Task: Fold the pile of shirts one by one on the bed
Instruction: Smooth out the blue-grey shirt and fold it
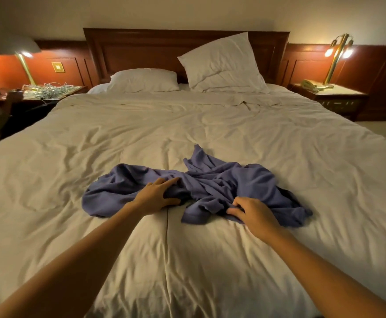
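Shirt: A soft purple-blue shirt [221, 180] lies in a crumpled heap on the big white bed [187, 125]. It is on the near half, right in front of the person.
Long way: The heap is longer from left to right than from near to far. It runs across the bed, not up toward the two white pillows [221, 65].
Which way it points: One thin bit sticks out toward the dark wooden headboard [141, 49]. A folded edge faces the person. I cannot tell which end is the neck or which bits are the sleeves.
Left hand: The left hand [157, 195] rests on the left-middle of the shirt. Its fingers are straight and spread, pressing the cloth down, not grabbing it.
Right hand: The right hand [255, 214] is on the near right side. Its fingers are curled and pinch a bunch of cloth.
Nearer hand: Both hands touch the shirt. The right one is at the near edge, and the left one reaches a little farther in.
Next move, my guess: The shirt is not flat yet. Since it lies sideways, pulling the two hands apart, left and right, should open it out.
Other shirts: Only this one shows.
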